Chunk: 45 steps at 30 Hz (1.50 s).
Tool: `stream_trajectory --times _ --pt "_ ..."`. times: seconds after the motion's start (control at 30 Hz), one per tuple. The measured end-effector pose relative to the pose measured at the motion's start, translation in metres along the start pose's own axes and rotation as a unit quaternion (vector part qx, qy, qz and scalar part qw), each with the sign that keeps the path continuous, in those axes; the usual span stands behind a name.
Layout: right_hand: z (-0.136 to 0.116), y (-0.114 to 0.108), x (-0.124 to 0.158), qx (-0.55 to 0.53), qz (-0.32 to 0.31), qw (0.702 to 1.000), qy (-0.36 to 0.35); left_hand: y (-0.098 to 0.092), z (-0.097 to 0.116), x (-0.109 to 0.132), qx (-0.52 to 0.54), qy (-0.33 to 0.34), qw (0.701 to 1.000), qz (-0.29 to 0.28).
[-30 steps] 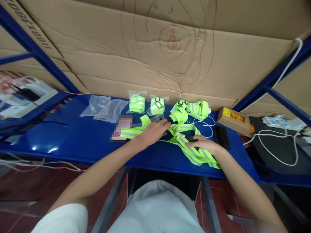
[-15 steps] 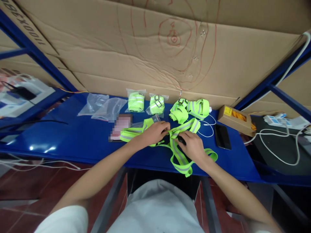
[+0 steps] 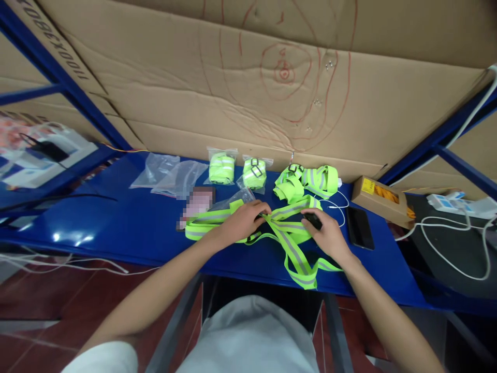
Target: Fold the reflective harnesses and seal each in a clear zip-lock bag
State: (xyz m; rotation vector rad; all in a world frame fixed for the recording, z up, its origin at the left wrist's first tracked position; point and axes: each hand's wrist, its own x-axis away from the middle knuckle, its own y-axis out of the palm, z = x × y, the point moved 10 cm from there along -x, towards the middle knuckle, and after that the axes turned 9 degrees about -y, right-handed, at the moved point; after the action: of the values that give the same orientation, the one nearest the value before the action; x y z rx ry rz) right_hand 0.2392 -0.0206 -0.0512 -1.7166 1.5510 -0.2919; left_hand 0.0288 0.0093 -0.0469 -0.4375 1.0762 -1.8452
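Observation:
A loose neon-yellow reflective strap [image 3: 289, 243] with a grey stripe lies tangled at the middle of the blue table. My left hand [image 3: 247, 221] is closed, its fingers pinching the strap where several lengths meet. My right hand [image 3: 330, 237] is closed on a black plastic buckle [image 3: 311, 220], thumb and fingers gripping its sides. Left of my left hand, folded strap lengths [image 3: 207, 223] extend over the table. Part of the strap is hidden under my left hand. One loop hangs near the front edge.
Two bagged strap rolls [image 3: 221, 168] and a loose bundle [image 3: 289, 186] stand along the cardboard wall [image 3: 174, 93]. Clear plastic bags [image 3: 155, 168] lie back left. A black phone [image 3: 360, 228], white cable and open carton [image 3: 382, 199] are on the right.
My right hand has moved right, away from my left hand, with the black buckle now plainly visible in it. The strap between my hands has spread out. The view has shifted slightly.

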Motion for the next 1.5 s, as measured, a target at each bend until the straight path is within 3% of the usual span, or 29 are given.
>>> stream_trajectory --times 0.07,0.17,0.3,0.53,0.83,1.03,1.17,1.3,1.5 --pt "-0.019 0.003 0.001 0.052 -0.021 0.996 -0.064 0.001 0.005 0.002 0.011 0.01 1.0 -0.011" --pt "-0.04 0.024 0.006 0.117 -0.106 0.978 -0.139 0.004 0.011 0.004 0.027 0.023 0.999 -0.033" --pt "-0.04 0.05 0.013 0.218 -0.187 0.945 -0.158 0.006 0.016 0.007 0.045 0.019 0.998 -0.034" --pt "-0.021 0.043 0.009 0.179 -0.173 0.963 -0.1 0.008 0.02 0.012 0.067 0.025 0.996 -0.043" --pt "-0.023 0.034 0.004 0.143 -0.16 0.974 -0.076 0.011 0.021 0.012 0.067 0.025 0.996 -0.05" --pt "-0.016 0.03 0.002 0.01 -0.17 0.985 -0.012 0.007 0.031 0.017 0.127 0.026 0.987 -0.092" --pt "-0.004 0.031 0.001 -0.095 -0.178 0.976 0.077 0.012 0.045 0.021 0.183 0.021 0.975 -0.122" --pt "0.003 0.03 0.005 -0.187 -0.163 0.952 0.179 0.023 0.056 0.024 0.195 0.001 0.972 -0.129" --pt "0.017 0.03 0.021 -0.323 -0.094 0.882 0.33 0.03 0.058 0.031 0.172 -0.051 0.981 -0.078"
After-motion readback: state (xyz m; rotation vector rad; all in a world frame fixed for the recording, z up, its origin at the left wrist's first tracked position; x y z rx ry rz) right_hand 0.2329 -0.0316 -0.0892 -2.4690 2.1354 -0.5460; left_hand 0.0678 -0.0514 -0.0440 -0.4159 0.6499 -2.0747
